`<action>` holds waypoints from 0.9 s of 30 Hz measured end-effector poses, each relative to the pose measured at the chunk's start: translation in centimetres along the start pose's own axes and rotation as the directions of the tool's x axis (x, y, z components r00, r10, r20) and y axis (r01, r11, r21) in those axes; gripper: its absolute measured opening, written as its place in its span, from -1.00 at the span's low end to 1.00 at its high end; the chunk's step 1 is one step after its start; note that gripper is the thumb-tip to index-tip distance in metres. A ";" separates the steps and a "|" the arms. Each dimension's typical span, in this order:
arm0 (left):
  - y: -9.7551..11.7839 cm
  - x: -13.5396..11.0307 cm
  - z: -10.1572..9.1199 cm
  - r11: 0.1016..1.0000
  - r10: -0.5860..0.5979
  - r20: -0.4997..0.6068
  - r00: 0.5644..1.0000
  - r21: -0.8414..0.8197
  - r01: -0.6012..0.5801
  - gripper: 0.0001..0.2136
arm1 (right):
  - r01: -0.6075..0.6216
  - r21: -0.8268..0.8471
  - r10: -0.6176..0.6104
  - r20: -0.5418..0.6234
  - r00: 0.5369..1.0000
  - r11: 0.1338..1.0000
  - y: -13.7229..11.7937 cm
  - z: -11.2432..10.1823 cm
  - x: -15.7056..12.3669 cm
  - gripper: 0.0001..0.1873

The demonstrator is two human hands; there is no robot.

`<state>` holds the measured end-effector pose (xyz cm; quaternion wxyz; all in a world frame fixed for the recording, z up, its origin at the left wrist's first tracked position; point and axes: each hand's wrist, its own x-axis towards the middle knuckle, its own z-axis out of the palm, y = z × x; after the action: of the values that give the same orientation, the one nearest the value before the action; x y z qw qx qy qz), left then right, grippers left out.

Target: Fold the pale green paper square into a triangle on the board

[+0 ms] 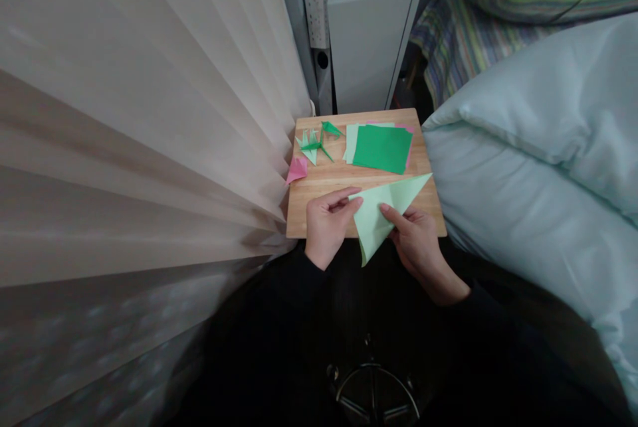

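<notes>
A light green sheet of paper [381, 211], folded into a triangle, is held between my hands above the near edge of a small wooden table [319, 198]. My left hand [329, 222] pinches its upper left corner between thumb and fingers. My right hand [416, 241] grips the lower right edge, thumb on top and fingers hidden behind the paper. One point of the triangle hangs down past the table edge. Beyond my hands lies a stack of paper sheets with a dark green sheet [383, 148] on top; light green and pink edges show under it.
Folded green paper figures [313, 145] and a pink folded piece [298, 169] sit on the table's left side. A pleated curtain [199, 115] hangs close at left. Pale blue bedding [523, 148] borders the right, and a white cabinet [366, 35] stands behind.
</notes>
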<state>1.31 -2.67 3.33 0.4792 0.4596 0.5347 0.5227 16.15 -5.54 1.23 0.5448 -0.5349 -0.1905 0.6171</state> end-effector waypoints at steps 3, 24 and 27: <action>-0.2 0.1 0.0 1.000 -0.003 0.007 1.000 -0.012 0.003 -0.82 | -0.002 0.021 0.002 0.004 1.000 1.000 0.1 0.0 0.0 -0.61; -0.7 0.4 -0.8 0.970 -0.244 0.327 0.913 0.091 0.227 -0.67 | 0.132 -0.444 0.000 0.285 0.959 0.886 -1.1 -1.4 0.6 -0.56; -0.6 0.2 -0.6 0.966 -0.253 0.288 0.924 0.132 0.224 -0.58 | 0.155 -0.490 0.036 0.359 0.933 0.858 -1.0 -1.3 0.2 -0.54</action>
<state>0.71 -2.55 2.71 0.5927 0.4881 0.5316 0.3576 17.77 -5.49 1.52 0.3591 -0.5332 -0.4590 0.6133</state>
